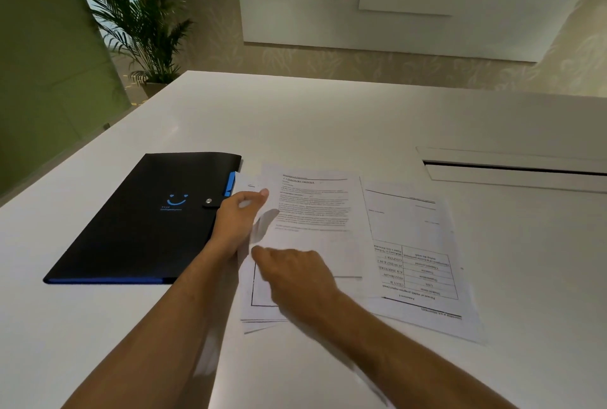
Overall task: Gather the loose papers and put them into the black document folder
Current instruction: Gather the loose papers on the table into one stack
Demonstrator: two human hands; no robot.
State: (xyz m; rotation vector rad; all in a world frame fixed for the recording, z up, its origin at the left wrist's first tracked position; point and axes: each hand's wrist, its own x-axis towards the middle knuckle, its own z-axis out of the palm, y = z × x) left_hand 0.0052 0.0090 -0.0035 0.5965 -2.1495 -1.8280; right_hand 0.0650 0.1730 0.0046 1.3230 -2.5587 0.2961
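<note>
Two bare forearms reaching in from the near edge across white table (328, 119). Right hand (295, 274) nearest, knuckles up, fingers curled loosely downward onto loose papers (312, 231); whether pinching a sheet or only pressing, cannot tell. Left hand (238, 216) a little farther out, at left edge of same pile, thumb and fingertips closed on lifted sheet edge (262, 226), which curls up off the stack between both hands. Motion blur on that curled edge.

Papers spread in an untidy overlap right of centre: printed text page on top with heading lines and paragraphs, bordered sheet beneath it showing near right wrist, more sheet edges fanned out at near corner of pile. Table-form sheet (417, 264) lying to the right, turned so its text reads upside down, partly under the text page, ruled grid toward near end.

Black document folder (144, 218) flat on table just left of pile, closed, snap tab (209, 201) fastened on front flap, blue smiley mark (176, 200) and small blue lettering on cover, blue edging along near side and blue tabs at far right corner. Left wrist touching or just over folder's right edge.

Recessed slot panel (512, 168) in tabletop at far right, well apart from papers. Potted palm (144, 24) beyond table's far left corner, green wall panel (42, 63) beside it.
</note>
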